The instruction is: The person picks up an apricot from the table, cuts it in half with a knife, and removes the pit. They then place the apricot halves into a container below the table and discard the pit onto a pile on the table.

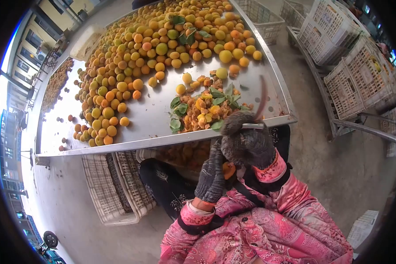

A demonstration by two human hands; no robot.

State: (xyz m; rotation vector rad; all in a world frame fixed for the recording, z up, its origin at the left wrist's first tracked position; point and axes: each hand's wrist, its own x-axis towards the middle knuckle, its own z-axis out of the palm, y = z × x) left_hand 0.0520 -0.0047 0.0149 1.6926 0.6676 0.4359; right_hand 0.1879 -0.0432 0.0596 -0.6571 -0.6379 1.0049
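Note:
My right hand [246, 143], in a dark grey knit glove, is closed around a knife with a metal handle [253, 126]. Its thin, curved brownish blade [263, 94] points up over the table edge. My left hand [210, 174], gloved the same way, is just beside it, fingers together and pointing up. An orange apricot [228, 170] shows at the left palm, between both hands, partly hidden by the gloves. On the table in front of them lies a heap of torn apricot scraps and green leaves [202, 110].
A big pile of apricots [132, 66] covers much of the metal table [149, 119], which has a raised rim. Below it, a crate holding orange fruit [185, 154] sits between my knees. White plastic crates [112, 187] stand at left; more crates [356, 79] are on a cart at right.

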